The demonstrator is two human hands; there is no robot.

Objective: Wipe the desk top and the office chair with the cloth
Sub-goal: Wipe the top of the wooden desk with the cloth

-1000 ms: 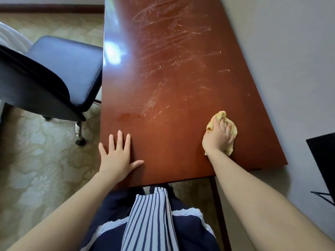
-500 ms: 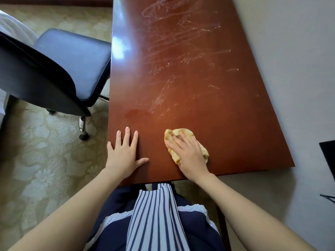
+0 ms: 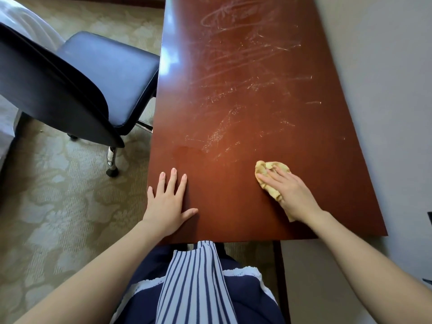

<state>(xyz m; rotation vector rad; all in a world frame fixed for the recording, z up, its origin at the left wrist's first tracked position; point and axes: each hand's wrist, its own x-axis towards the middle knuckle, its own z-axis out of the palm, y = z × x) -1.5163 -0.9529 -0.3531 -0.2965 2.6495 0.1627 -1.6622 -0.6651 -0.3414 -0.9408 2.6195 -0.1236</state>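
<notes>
A reddish-brown desk top point(image 3: 245, 90) runs away from me, streaked with white smears across its middle and far part. My right hand point(image 3: 289, 195) lies flat on a crumpled yellow cloth point(image 3: 264, 168) and presses it onto the near right part of the desk, fingers stretched toward the left. My left hand point(image 3: 167, 202) rests flat with spread fingers on the near left edge of the desk, holding nothing. The dark blue office chair point(image 3: 109, 73) stands left of the desk, its seat close to the desk's side.
A grey wall point(image 3: 385, 90) runs along the desk's right side. The chair's dark backrest point(image 3: 46, 90) is nearest me, with a chrome leg and caster point(image 3: 111, 160) on the patterned carpet point(image 3: 58, 218). A desk leg point(image 3: 279, 277) drops at the near right.
My right hand slid the cloth left from near the right edge toward my left hand, then back to the right. My left hand has stayed in place.
</notes>
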